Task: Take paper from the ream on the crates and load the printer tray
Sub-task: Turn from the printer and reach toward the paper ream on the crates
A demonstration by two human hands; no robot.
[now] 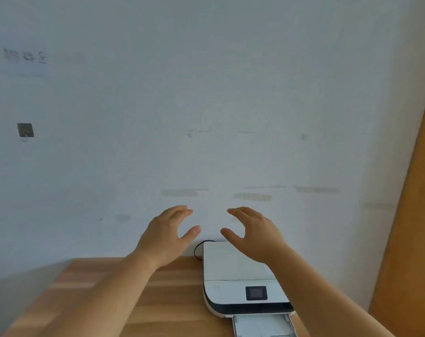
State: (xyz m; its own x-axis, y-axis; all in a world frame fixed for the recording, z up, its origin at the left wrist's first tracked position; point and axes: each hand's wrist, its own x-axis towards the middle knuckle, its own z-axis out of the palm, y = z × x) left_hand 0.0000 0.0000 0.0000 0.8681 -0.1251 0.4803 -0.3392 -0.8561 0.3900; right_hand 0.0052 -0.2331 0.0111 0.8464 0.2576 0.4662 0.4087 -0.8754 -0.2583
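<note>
While both hands point(164, 235) spread empty, printer tray point(263, 324) below.

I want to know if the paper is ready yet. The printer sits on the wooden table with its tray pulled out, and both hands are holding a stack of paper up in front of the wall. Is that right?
Not quite. In the head view the left hand and right hand are open and empty; no paper shows. The rest holds: the printer sits on the wooden table with its tray pulled out.

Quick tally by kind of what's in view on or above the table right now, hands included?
Hands: 2 (left hand, right hand, both open, holding nothing)
Printer: 1
Tray: 1, pulled out
Cable: 1
Paper: 0 in view
Total: 5
</note>
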